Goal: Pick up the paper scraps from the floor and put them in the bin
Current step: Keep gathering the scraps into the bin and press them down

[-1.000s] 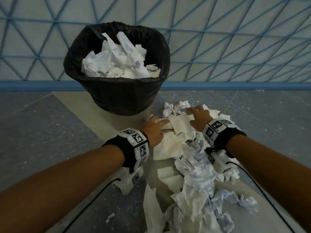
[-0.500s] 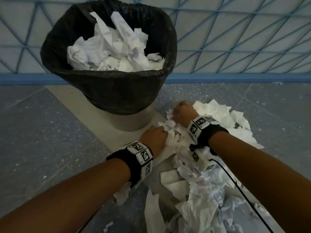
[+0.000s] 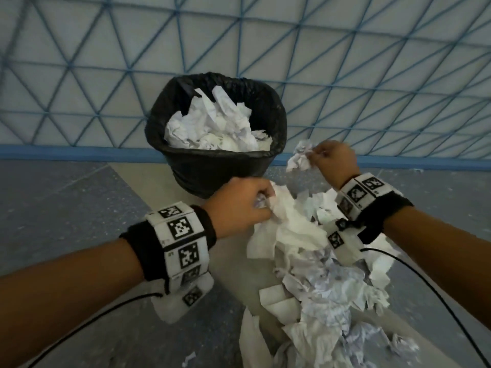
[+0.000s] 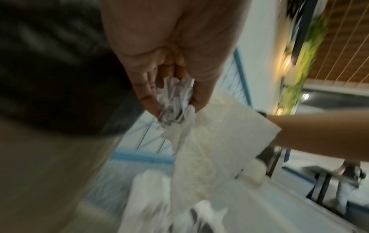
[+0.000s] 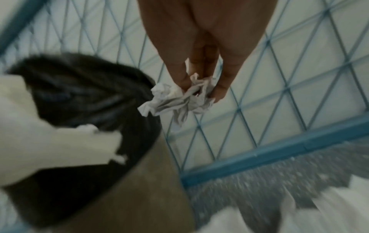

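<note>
A bin (image 3: 276, 123) lined with a black bag stands against the wall, heaped with white crumpled paper (image 3: 215, 126). A pile of paper scraps (image 3: 318, 282) covers the floor in front of it. My left hand (image 3: 247, 205) grips a crumpled scrap and a large white sheet (image 3: 289, 224) that hangs down from it, just in front of the bin; in the left wrist view that hand (image 4: 171, 97) pinches the grey wad (image 4: 173, 102). My right hand (image 3: 329, 158) holds a crumpled paper ball (image 3: 300, 158) lifted to the right of the bin's rim, also shown in the right wrist view (image 5: 179, 97).
A pale wall with a blue triangle grid (image 3: 372, 75) and a blue skirting strip (image 3: 66, 152) runs behind the bin. The floor is grey speckled stone (image 3: 66, 208) with a beige band (image 3: 164, 187) under the bin. Black cables (image 3: 425, 282) trail from both wrists.
Both hands have closed on paper and risen from the pile. The right hand has lifted a crumpled ball up beside the bin's rim; the left has raised a sheet off the floor.
</note>
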A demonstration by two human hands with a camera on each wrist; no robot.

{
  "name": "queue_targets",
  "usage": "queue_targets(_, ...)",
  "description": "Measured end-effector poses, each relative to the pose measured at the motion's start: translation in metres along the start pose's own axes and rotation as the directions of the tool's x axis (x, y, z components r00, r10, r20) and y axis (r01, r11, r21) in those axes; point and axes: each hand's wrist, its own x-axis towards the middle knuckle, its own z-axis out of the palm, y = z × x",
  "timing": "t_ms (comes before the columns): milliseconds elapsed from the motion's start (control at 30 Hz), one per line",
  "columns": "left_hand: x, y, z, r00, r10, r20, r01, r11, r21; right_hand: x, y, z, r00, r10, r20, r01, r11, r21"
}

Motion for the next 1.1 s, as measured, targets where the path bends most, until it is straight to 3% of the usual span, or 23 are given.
queue_targets(133,-0.003,0.046,-0.054,0.981,0.07,-0.181,-0.099,0.983,-0.156,0.004,-0.034,-0.048,0.975,0.004,-0.224,0.029,0.989,0.146)
queue_targets(300,-0.001,0.075,-0.117,0.919,0.068,-0.389,-0.153,0.97,-0.19,-0.006,-0.087,-0.072,0.949,-0.076,-0.307,0.144,0.968,0.204)
queue_targets(367,0.002,0.074,-0.138,0.882,0.066,-0.467,-0.121,0.989,-0.089,-0.008,-0.105,-0.069,0.929,-0.129,-0.346,0.222,0.944,0.243)
queue_targets(433,0.007,0.064,-0.151,0.852,0.076,-0.518,-0.017,0.993,0.117,-0.01,-0.121,-0.059,0.911,-0.213,-0.353,0.294,0.936,0.194)
queue_targets(533,0.014,0.04,-0.152,0.857,0.079,-0.509,0.142,0.914,0.381,-0.013,-0.139,-0.041,0.881,-0.394,-0.264,0.424,0.903,0.066)
queue_targets(667,0.019,0.014,-0.134,0.916,0.048,-0.399,0.186,0.829,0.527,-0.013,-0.147,-0.017,0.901,-0.398,-0.17,0.413,0.909,0.06)
queue_targets(767,0.022,0.003,-0.121,0.956,-0.036,-0.29,0.169,0.878,0.449,-0.019,-0.152,-0.002,0.917,-0.399,-0.019,0.399,0.913,0.091)
queue_targets(833,0.022,0.003,-0.12,0.952,-0.099,-0.29,0.206,0.907,0.366,-0.025,-0.155,0.005,0.913,-0.392,0.118,0.372,0.915,0.157)
queue_targets(900,0.021,0.002,-0.124,0.934,-0.155,-0.322,0.251,0.926,0.283,-0.033,-0.16,0.008,0.875,-0.421,0.239,0.383,0.904,0.188)
queue_targets(1000,0.021,-0.005,-0.13,0.897,-0.222,-0.383,0.286,0.951,0.12,-0.034,-0.161,0.011,0.8,-0.463,0.382,0.507,0.862,-0.017)
queue_targets(1100,0.021,-0.009,-0.132,0.856,-0.243,-0.457,0.256,0.966,-0.035,-0.03,-0.157,0.01,0.805,-0.356,0.475,0.507,0.829,-0.238)
